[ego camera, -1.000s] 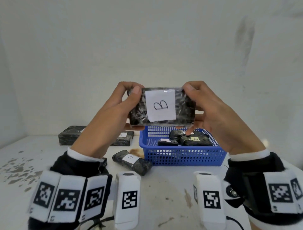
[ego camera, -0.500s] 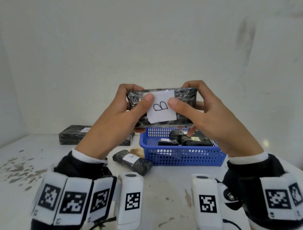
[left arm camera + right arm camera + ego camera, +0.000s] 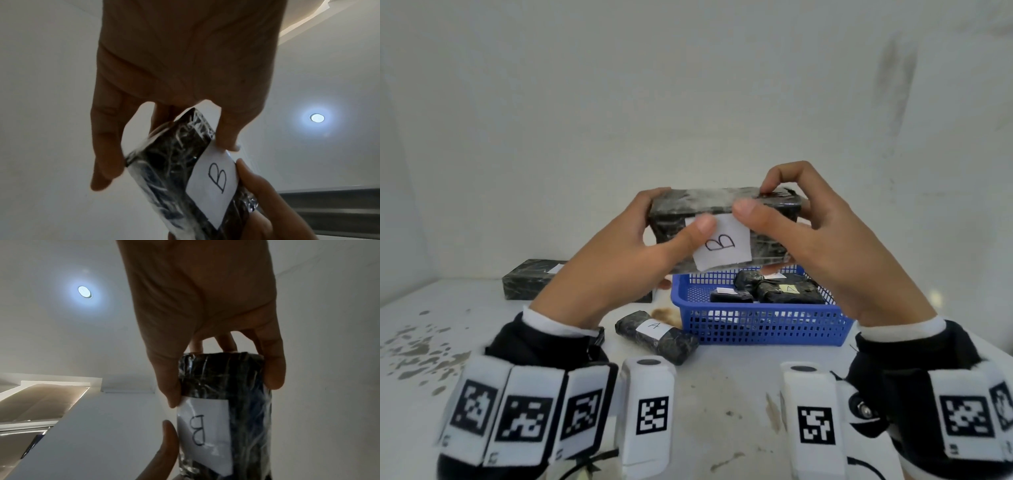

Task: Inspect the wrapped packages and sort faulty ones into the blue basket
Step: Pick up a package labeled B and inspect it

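Note:
A dark, plastic-wrapped package labelled "B" is held in the air above the blue basket. My left hand grips its left end, thumb on the white label. My right hand grips its right end, thumb on the label's top edge and fingers over the top. The package is tilted so its top face shows. Several wrapped packages lie inside the basket.
A small wrapped package marked "A" lies on the white table just left of the basket. A long dark wrapped block sits at the back left by the wall. Stains mark the table's left side.
Both hands have rotated the "B" package, tipping its top edge toward me so the label now faces down and forward. Both thumbs slid inward onto the label.

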### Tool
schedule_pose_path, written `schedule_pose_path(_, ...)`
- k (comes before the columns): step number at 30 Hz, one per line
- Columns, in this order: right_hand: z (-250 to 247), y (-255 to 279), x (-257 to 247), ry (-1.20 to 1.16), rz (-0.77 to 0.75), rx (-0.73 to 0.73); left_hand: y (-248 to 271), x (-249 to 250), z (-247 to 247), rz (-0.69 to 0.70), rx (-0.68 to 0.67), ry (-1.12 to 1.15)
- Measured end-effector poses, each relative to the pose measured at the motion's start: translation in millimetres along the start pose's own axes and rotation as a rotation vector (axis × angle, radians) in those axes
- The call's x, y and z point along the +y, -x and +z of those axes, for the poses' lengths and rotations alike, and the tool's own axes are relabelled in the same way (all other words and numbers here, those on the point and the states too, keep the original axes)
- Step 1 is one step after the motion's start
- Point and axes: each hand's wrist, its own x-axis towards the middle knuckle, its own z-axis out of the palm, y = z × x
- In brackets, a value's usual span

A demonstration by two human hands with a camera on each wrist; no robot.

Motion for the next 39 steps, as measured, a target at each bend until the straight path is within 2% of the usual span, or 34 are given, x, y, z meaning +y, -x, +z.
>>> schedule_pose_path(3, -1, 0, 1, -0.033, -0.003, 0.022, 0, 3, 1, -0.009, -0.015, 0.111)
schedule_pose_path(6, 0, -3, 4, -0.014, 0.029, 0.027, 0, 6, 1, 0.044, 0.037, 0.196)
schedule_pose_path(9, 3, -3, 2, -0.027, 0.071, -0.01, 0, 4, -1, 0.089, 0.076, 0.158)
schedule_pose_path(12, 2, -2, 0, -0.02, 0.049, -0.011, -2, -1, -2, 0.067, 0.043, 0.123)
schedule_pose_path(18, 1, 0, 1, -0.01, 0.031, 0.016, -2, 0, 0, 0.077, -0.003, 0.089)
schedule_pose_path(28, 10, -1, 5, 0.053, 0.035, 0.074, -1, 3, 3, 0.107, 0.003, 0.062)
schedule_pose_path(35, 4, -1, 2, -0.069, 0.03, 0.022, -3, 2, -2, 0.118, 0.075, 0.065)
schedule_pose_path(39, 2, -5, 7, -0.087, 0.042, -0.002, -3, 2, -2, 0.144, 0.072, 0.066)
